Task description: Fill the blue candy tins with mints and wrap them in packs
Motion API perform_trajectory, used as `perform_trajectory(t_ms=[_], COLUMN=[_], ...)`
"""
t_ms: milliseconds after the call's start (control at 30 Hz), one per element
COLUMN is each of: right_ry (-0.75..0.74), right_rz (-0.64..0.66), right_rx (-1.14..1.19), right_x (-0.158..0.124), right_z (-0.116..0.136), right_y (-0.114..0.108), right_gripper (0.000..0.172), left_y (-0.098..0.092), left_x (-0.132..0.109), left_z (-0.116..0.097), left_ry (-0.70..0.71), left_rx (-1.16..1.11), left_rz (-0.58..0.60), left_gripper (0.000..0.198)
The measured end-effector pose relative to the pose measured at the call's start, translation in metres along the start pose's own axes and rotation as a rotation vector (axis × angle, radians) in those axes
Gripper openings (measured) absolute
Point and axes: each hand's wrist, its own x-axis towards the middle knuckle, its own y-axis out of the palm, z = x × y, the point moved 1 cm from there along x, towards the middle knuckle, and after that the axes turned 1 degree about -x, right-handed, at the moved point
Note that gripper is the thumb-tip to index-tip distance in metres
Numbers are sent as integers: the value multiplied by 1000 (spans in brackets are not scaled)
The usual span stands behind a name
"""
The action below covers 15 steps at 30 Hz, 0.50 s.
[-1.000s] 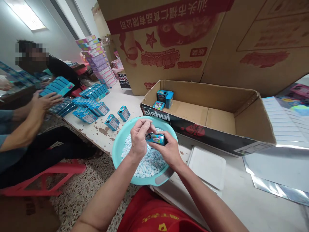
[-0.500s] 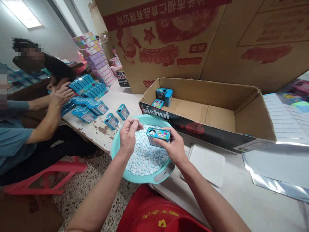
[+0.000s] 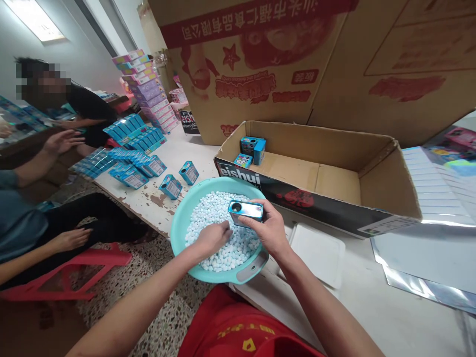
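Over the teal basin (image 3: 179, 223), hold the tin (image 3: 252, 210) level, right grip (image 3: 271, 226) pinching its sides, and gather pellets (image 3: 208, 204) gently with your left grip (image 3: 211, 240), closure unclear.

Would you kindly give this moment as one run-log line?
Left hand: down at small pale-blue and white pellets | Right hand: holds rectangular blue container, round hole upward | Round turquoise plastic basin: contains the pellets
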Motion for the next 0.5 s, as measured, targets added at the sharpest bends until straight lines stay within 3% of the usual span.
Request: perform_trajectory(t_ms=[167,267,367,500], right_ry=[-81,-154,-195,-198], right_rz=[1,57,111,135], right_rx=[-155,-253,-336,-383], right_x=[-4,-8,-10,-10], right_z=[0,0,1,1], right_y=[-2,9,23,32], right_gripper=[35,30,26,26], left_y=[-32,-50,-55,-46], left_x=[4,6,9,11], left_z=[-8,-28,-47,-62], left_ry=[-282,-268,-134,60], left_rx=[-1012,-1506,-1609,-1424], left_rz=[-114,-192,-321,-486], left_gripper=[26,22,23,30])
